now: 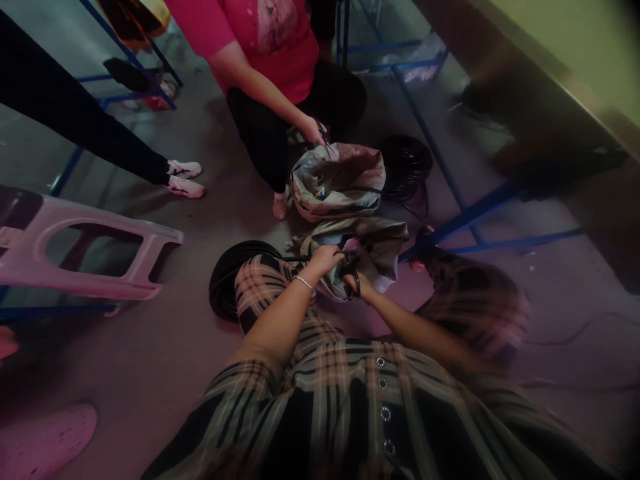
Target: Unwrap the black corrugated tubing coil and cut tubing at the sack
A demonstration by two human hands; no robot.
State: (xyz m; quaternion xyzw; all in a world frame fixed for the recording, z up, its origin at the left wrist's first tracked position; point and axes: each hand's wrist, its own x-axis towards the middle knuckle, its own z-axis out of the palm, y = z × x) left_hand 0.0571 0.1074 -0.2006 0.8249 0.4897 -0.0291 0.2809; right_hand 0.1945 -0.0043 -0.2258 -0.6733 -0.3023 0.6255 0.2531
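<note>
My left hand (326,257) is closed on a thin black cable (295,258) that runs from a black cable coil (231,273) by my left knee. My right hand (358,283) is closed on dark-handled scissors (351,269), right beside the left hand. Both hands work just over the mouth of an open grey sack (380,243) on the floor between my knees. A bracelet sits on my left wrist. I wear a plaid dress.
Opposite me a person in a pink top squats, one hand (313,130) holding a tool over a second sack (340,180). Another black coil (406,163) lies behind it. A pink plastic stool (75,250) lies left; blue rack legs (470,213) cross right. Someone's legs stand far left.
</note>
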